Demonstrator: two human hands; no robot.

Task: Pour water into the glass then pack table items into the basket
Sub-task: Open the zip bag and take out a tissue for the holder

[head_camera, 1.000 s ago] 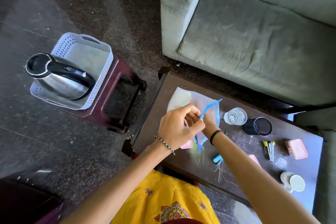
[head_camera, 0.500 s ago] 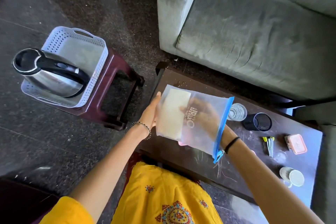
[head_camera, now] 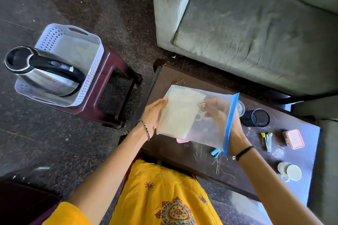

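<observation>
I hold the zip pouch (head_camera: pixel 197 117) above the tabletop (head_camera: pixel 243 175), left hand (head_camera: pixel 152 115) gripping its closed end, right hand (head_camera: pixel 236 129) its blue zip edge. Carried level, it should reach the basket (head_camera: pixel 73 45), well left of both hands, beside the kettle (head_camera: pixel 42 75).

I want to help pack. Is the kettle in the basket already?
Yes. The kettle already sits inside the white basket on the stool, taking up its near end; the far end looks bare.

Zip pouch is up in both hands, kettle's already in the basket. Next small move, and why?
Probably carry the zip pouch left to the basket. Both the left hand and right hand hold it off the table, and the basket has bare floor beside the kettle.
</observation>
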